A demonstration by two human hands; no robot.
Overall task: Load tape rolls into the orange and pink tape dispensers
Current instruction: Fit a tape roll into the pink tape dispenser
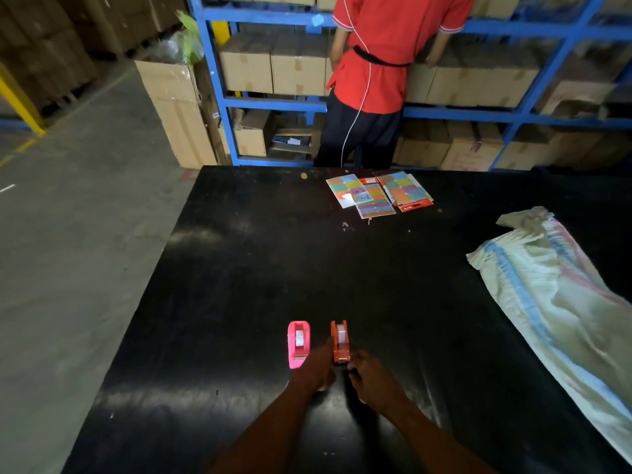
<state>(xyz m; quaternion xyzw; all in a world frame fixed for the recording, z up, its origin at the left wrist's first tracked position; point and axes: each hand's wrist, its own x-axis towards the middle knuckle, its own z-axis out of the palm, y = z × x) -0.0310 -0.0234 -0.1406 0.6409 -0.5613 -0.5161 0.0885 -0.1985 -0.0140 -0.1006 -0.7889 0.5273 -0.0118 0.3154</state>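
**Both hands at the orange dispenser, pink one standing beside it**

On the black bench (239, 268), near the middle of its near edge, stand two small plastic tape dispensers side by side and just apart. The pink tape dispenser (298, 343) is on the left, with a pale roll of tape (299, 338) seated in its well. The orange tape dispenser (340, 342) is on the right, also carrying a pale tape roll (341, 333) in its well.

The left hand (316, 369) lies between the two dispensers, its fingers reaching along the left flank of the orange one and touching it. The right hand (367, 378) sits at the cutter end of the orange dispenser, fingers curled together near its near right corner; whether they pinch tape or the casing cannot be told.

Toward the far edge lie several packets of coloured sticky labels (378, 193). A crumpled white woven sack with blue and pink stripes (554, 295) covers the right edge. Beyond the bench a person in a red shirt (383, 53) faces blue shelving (273, 104) stacked with cardboard boxes (273, 68).
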